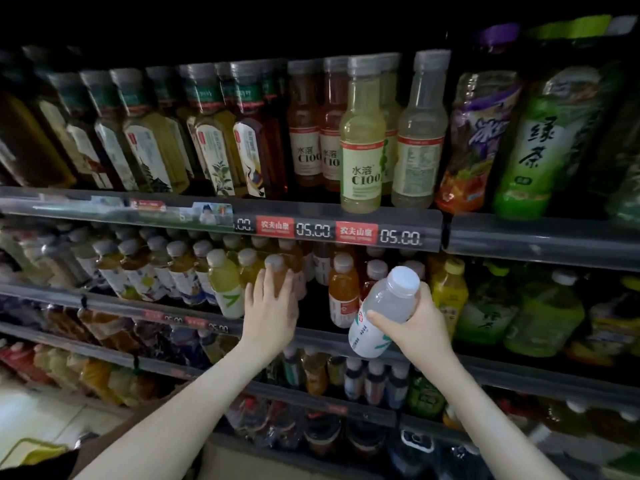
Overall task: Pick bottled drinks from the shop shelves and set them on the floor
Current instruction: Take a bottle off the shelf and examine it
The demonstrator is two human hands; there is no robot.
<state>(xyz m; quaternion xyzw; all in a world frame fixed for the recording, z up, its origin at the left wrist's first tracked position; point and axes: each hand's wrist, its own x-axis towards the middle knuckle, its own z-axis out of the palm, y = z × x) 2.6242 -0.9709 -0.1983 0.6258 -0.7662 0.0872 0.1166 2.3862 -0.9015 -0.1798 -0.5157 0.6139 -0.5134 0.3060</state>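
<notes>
At the front of a tall shop shelf (381,233), rows and rows of bottled drinks fill every level from top to bottom. A bit of pale floor (45,414) shows down at the low left corner, well away from the hands, and no bottle can be seen standing there in this view.

Picking looks like the step going on now. One drink is already off the shelf and a second is being taken, so the putting-down part is not yet done. Next, I think, the left hand needs to close firmly and lift its bottle up and out past the rail, without knocking the bottles packed close on both sides. Then both bottles must go down low to the floor and be stood upright.

Both bare arms reach forward and up to the second level. The right hand (415,327) is wrapped around a pale bottle (381,310) with a white cap, thumb across the front. That bottle is tilted, cap up and to the right, held in the air just in front of the shelf edge.

The left hand (270,306) has its fingers curled around an orange bottle (277,275), which stands in its row. The palm hides most of it, so I cannot tell how tight the hold is.
</notes>
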